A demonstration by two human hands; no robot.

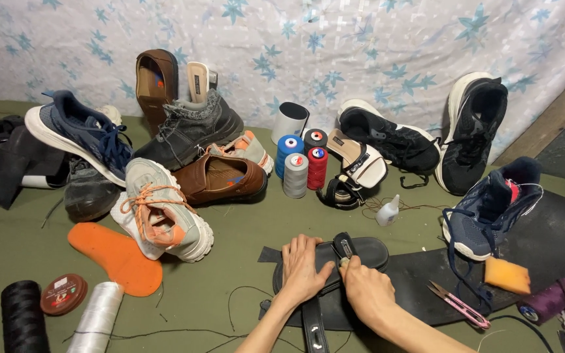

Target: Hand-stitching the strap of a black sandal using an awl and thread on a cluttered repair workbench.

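Observation:
A black sandal (pixel 367 250) lies sole-down on a black rubber sheet (pixel 544 242) at the front of the green cloth. My left hand (pixel 303 267) presses flat on the sandal's heel end. Just to its right, my right hand (pixel 364 287) pinches a small light object against the sandal's strap (pixel 343 245). A black strap with a buckle (pixel 313 327) trails from the sandal toward me between my forearms.
Pink snips (pixel 460 306), an orange sponge (pixel 507 275) and a purple spool (pixel 547 301) lie at right. A glue bottle (pixel 388 210) and thread cones (pixel 299 165) stand behind. Many shoes crowd the back, with an orange insole (pixel 118 256), polish tin (pixel 63 293) and thread spools (pixel 96 318) at left.

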